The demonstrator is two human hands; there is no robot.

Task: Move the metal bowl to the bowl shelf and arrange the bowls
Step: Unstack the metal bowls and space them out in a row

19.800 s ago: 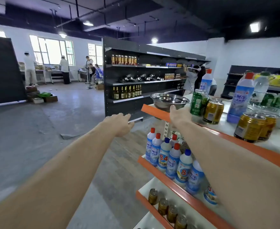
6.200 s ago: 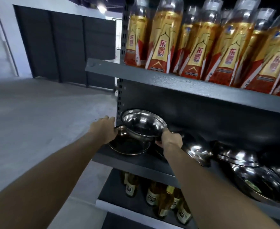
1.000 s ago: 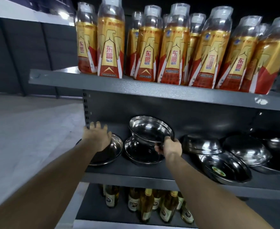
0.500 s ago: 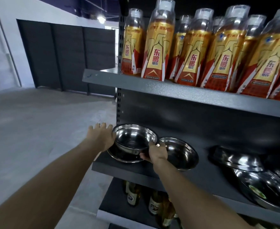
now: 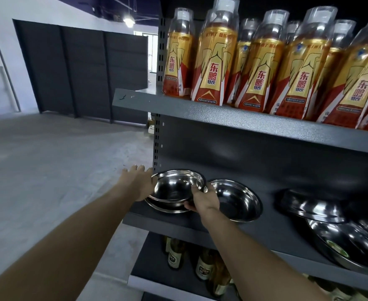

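Head view puts me at the shelf (image 5: 178, 222), left end. My right hand (image 5: 203, 199) pinches the near-right rim of the bowl (image 5: 174, 187), thumb over the lip; my left hand (image 5: 138, 183) lies flat against its left side, fingers straight. The bowl now sits nested in a second bowl (image 5: 168, 208) lying on the shelf. A second ago it was held higher over a different bowl further right, and half a second ago it hung just above this one, so it has come down into the stack. A third bowl (image 5: 237, 200) leans just to the right, more bowls (image 5: 341, 235) lie far right, and bottles (image 5: 215, 59) stand above. I judge the placing is nearly done; letting go and tidying the rest remain.
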